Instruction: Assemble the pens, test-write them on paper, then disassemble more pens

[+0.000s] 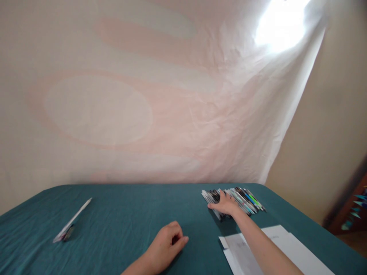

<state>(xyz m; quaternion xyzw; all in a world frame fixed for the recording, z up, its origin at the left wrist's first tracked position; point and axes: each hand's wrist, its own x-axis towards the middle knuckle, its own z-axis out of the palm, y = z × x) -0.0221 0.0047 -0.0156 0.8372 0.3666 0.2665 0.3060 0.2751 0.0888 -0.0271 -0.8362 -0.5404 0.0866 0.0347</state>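
Note:
My right hand (226, 204) reaches out over a row of pens (249, 200) at the far right of the table, its fingers spread across them. The pens lie side by side, mostly black, white and grey, with blue and bright green ones toward the right end. My palm hides part of the row. Nearer to me, my left hand (167, 244) rests on the teal cloth (129, 214) with its fingers curled in and thumb forward. Nothing shows inside it.
White papers or envelopes (298, 248) lie under my right forearm. On the left is a long, thin white item (76, 215) with small dark pieces (69, 233) at its near end. A pale hanging cloth (172, 114) covers the wall behind the table.

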